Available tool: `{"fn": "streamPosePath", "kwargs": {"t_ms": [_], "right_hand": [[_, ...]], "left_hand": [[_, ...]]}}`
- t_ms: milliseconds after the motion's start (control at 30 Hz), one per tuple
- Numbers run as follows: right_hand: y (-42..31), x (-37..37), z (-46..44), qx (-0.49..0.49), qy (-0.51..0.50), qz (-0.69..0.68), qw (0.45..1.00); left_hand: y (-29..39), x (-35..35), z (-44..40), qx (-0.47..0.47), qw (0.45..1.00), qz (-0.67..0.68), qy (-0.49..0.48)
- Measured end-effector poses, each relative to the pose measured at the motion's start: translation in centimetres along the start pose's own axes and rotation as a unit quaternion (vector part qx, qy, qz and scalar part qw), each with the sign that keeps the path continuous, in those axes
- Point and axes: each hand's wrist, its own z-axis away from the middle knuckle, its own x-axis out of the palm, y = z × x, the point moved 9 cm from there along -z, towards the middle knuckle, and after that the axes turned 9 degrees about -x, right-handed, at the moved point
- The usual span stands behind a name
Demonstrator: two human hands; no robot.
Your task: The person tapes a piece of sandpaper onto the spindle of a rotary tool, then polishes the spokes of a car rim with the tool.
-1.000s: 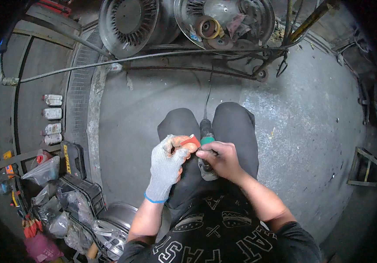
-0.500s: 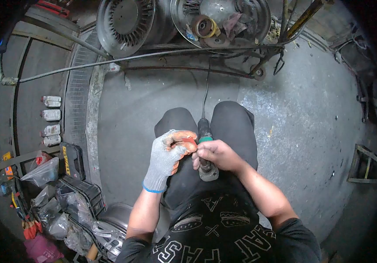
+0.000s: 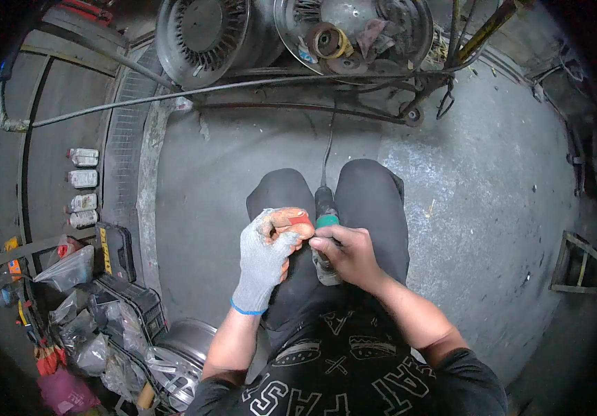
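Above my lap, my left hand (image 3: pixel 271 243), in a grey glove with orange fingers, pinches a small red piece (image 3: pixel 299 219). My right hand (image 3: pixel 345 251) is bare, its thumb and fingers pressed together just right of the red piece; what they hold, if anything, is too small to make out. A power tool (image 3: pixel 325 208) with a dark body, a green band and a grey metal head lies between my thighs, partly hidden behind my right hand. Its cord runs forward over the floor.
Wheel rims (image 3: pixel 205 38) rest on a metal frame (image 3: pixel 298 107) ahead; one rim holds a tape roll and discs. Bottles (image 3: pixel 83 179), a black case (image 3: pixel 117 253), plastic bags (image 3: pixel 70 267) and a crate are on the left. A small metal frame (image 3: pixel 577 263) stands at right.
The red piece has turned in my left fingers, with a broader side showing. My right hand has shifted slightly, its fingers staying pinched near my left fingertips.
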Motion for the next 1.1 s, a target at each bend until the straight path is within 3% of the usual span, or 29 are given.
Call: {"fn": "streamPosePath", "kwargs": {"t_ms": [67, 100, 167, 300, 333, 400, 500, 600, 667, 833, 900, 1033, 1100], "right_hand": [[2.6, 1.8, 0.2, 0.140, -0.116, -0.119, 0.976], [3.3, 1.7, 0.0, 0.141, -0.115, -0.119, 0.976], [4.5, 3.8, 0.4, 0.193, -0.158, -0.350, 0.903], [4.4, 4.6, 0.4, 0.190, -0.165, -0.397, 0.883], [3.8, 4.9, 0.6, 0.190, -0.167, -0.398, 0.882], [2.9, 2.8, 0.3, 0.144, -0.089, -0.183, 0.968], [1.9, 1.5, 0.3, 0.058, -0.031, -0.096, 0.993], [0.7, 0.6, 0.1, -0.006, -0.001, -0.022, 1.000], [0.7, 0.6, 0.3, 0.006, 0.007, -0.019, 1.000], [0.7, 0.8, 0.1, -0.015, 0.026, -0.053, 0.998], [1.3, 1.1, 0.1, 0.027, 0.035, -0.118, 0.992], [1.3, 1.1, 0.6, 0.021, 0.021, -0.102, 0.994], [2.0, 1.6, 0.7, 0.050, 0.012, -0.167, 0.985]], "left_hand": [[0.4, 0.0, -0.9, 0.002, 1.000, -0.017, -0.016], [0.4, 0.2, -1.1, 0.002, 0.999, -0.034, -0.032], [0.3, 0.3, -1.2, 0.000, 0.999, -0.030, -0.040], [0.3, 0.5, -0.4, 0.024, 0.999, 0.021, -0.014], [0.4, 0.6, 0.0, 0.024, 0.999, 0.021, -0.012], [0.8, -0.1, 1.0, 0.030, 0.998, 0.006, 0.060], [1.3, 0.1, 2.2, 0.086, 0.990, -0.015, 0.111], [0.9, 0.6, 2.9, 0.044, 0.988, -0.029, 0.145], [0.4, 0.3, 3.0, 0.024, 0.988, -0.019, 0.154], [0.9, -0.1, 1.2, 0.037, 0.997, -0.017, 0.073], [0.4, -0.3, 0.6, 0.003, 0.998, -0.018, 0.056], [-0.3, -0.3, -0.6, 0.037, 0.999, 0.035, 0.011], [-0.5, -0.5, -1.0, 0.054, 0.997, 0.055, -0.009]]}}
